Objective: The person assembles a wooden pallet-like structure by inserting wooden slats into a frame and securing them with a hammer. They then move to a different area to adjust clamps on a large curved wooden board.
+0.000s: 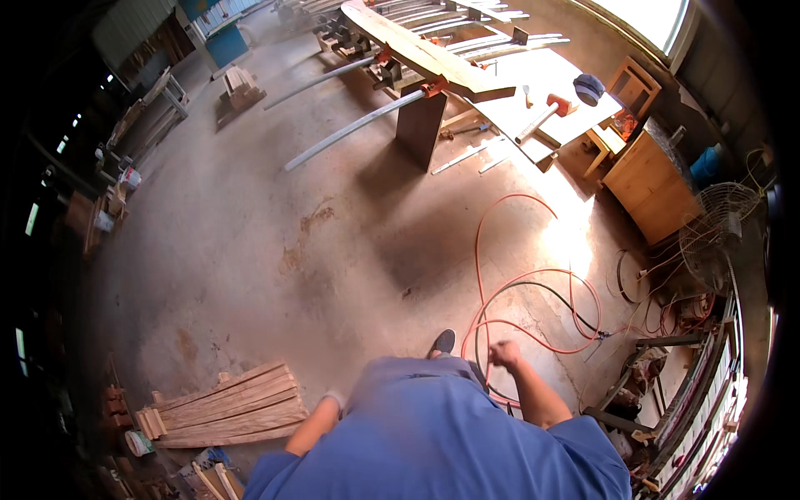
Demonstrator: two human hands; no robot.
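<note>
My right hand (504,354) is held out in front of my right hip with its fingers curled closed. Whether anything is inside it is hidden. Behind it, loops of orange hose (533,272) lie on the floor, and the hose passes close to the fingers without showing clearly whether they touch it. My left hand (332,400) hangs low beside my body, mostly hidden, its fingers not visible. Nearest to that hand is a stack of wooden boards (229,408) on the floor to the left. My dark shoe (444,342) shows below my blue shirt.
Ahead stands a clamping rack with a long wooden panel (425,60) and metal bar clamps (354,131) jutting toward me. A sunlit worktable (542,83) holds a cap (588,89). At right are a wooden cabinet (654,185) and a caged fan (718,229).
</note>
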